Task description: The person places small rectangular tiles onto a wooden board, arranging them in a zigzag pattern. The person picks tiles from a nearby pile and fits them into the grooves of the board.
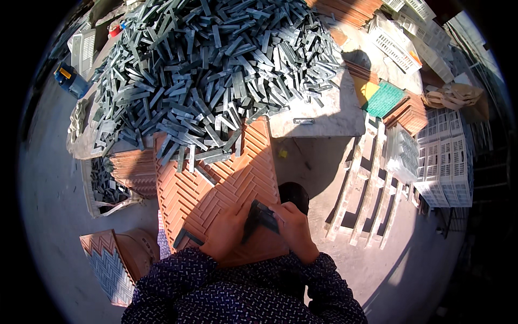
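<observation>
The right hand (295,228) has its grip closed on dark rectangular strips (263,219), which extend leftward to the left hand (226,232), above the herringbone-grooved tray's (245,178) near edge; the left grip's closure is hidden.

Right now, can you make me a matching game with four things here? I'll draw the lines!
Things:
1. Herringbone tray
2. Grey strips pile
3. Slatted pallet
4. Blue container

Places:
A. On the floor, right side
B. Beneath the left hand and right hand
C. Far left
D. Heaped on the table

Pairs: 1-B, 2-D, 3-A, 4-C
</observation>
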Available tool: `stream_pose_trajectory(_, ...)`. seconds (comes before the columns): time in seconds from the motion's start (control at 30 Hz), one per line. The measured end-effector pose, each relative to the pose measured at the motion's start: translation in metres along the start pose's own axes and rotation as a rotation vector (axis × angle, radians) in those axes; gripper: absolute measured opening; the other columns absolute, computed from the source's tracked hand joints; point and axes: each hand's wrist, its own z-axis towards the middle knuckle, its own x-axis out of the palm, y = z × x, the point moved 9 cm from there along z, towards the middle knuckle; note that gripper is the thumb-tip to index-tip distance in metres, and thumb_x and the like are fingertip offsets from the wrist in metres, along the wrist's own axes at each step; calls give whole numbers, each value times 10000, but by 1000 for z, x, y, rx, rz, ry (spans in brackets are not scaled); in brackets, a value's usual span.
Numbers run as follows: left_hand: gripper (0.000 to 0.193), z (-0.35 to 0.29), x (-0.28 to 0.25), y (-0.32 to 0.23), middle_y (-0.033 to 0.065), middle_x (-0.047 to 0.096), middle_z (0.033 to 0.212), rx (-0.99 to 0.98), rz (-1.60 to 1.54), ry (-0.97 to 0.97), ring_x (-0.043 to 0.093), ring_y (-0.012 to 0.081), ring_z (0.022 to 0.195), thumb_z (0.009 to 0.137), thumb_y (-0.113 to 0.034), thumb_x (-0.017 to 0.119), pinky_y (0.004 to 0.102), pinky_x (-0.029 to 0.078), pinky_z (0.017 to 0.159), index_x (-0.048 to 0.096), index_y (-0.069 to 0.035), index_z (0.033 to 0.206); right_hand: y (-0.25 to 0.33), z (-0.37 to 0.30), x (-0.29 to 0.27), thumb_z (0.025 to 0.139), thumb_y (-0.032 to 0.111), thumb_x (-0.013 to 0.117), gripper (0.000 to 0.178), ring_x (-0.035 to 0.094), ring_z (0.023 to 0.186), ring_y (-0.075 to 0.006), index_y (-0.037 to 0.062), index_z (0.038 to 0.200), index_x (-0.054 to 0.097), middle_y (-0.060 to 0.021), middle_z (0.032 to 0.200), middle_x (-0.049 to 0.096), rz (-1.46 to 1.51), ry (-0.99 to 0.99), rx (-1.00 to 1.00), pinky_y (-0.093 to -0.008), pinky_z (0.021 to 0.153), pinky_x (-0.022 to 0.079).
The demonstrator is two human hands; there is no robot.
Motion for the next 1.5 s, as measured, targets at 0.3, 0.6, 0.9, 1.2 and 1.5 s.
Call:
stream_pose_trajectory(0.3,358,23,-58,21,167,576,1060,-37,-21,-160,569,378,920,767,-24,573,427,490,774,545,-22,1125,28,42,-17,800,43,653,236,639,776,-307,31,1035,639,-146,892,627,53,-25,-126,-356,681,512)
stream_pose_trajectory(0.6,327,66,-79,59,121,557,1010,161,379,-365,547,323,945,754,-35,628,405,471,801,552,-34,1073,48,153,34,709,129,732,339,601,867,-349,52,998,573,-132,940,619,-59,-49,-255,-432,735,480)
stream_pose_trajectory(0.9,208,48,-87,30,132,596,949,75,123,-275,567,334,919,773,-57,614,417,480,774,606,-31,979,24,116,13,774,41,644,194,664,716,-212,24,963,601,-125,799,667,143,-98,-112,-303,645,511)
stream_pose_trajectory(1.2,132,7,-15,29,143,567,888,-30,-191,-97,567,354,854,793,-77,615,426,477,755,584,-49,918,-20,18,-3,809,35,616,138,669,728,-223,11,942,639,-141,802,664,294,66,237,-303,677,510)
stream_pose_trajectory(1.5,199,1,-21,2,122,546,933,73,10,-164,549,331,880,760,-67,645,409,481,734,551,-54,935,1,22,-1,794,115,672,197,625,829,-310,46,977,644,-127,914,610,51,-50,-73,-368,702,503)
